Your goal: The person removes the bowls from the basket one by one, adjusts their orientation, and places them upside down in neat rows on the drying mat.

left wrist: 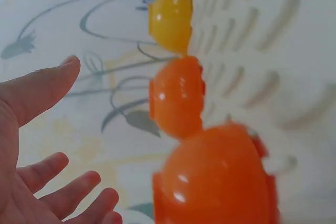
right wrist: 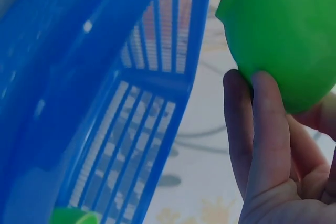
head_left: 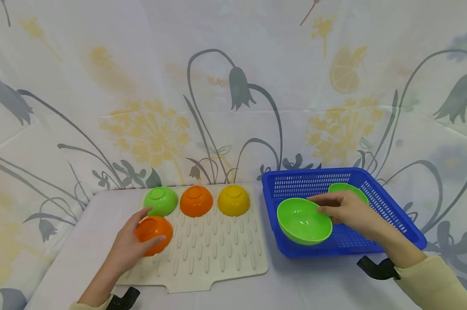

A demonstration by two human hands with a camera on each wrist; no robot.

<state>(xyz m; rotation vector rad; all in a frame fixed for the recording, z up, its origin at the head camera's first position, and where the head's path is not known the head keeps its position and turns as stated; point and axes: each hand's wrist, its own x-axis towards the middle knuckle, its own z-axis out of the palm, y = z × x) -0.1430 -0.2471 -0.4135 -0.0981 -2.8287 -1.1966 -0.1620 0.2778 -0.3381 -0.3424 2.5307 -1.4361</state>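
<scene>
My right hand (head_left: 351, 215) pinches a light green bowl (head_left: 301, 224) by its rim, with the bowl's inside facing up and toward me. It is over the left part of a blue basket (head_left: 280, 249). Inside the basket, behind my hand, another green bowl (head_left: 347, 188) shows in part. My left hand (head_left: 126, 247) spreads its fingers above an orange bowl (head_left: 156, 228) that lies upside down on a cream drying mat (head_left: 202, 271). In the left wrist view a gap shows between those fingers and the orange bowl (left wrist: 215, 182).
Along the mat's back edge, a green bowl (head_left: 161, 201), an orange bowl (head_left: 196, 200) and a yellow bowl (head_left: 234, 200) sit upside down in a row. Raised ridges cover the mat. A flower-printed cloth (head_left: 233, 129) hangs behind, and a white cloth covers the table (head_left: 295, 288).
</scene>
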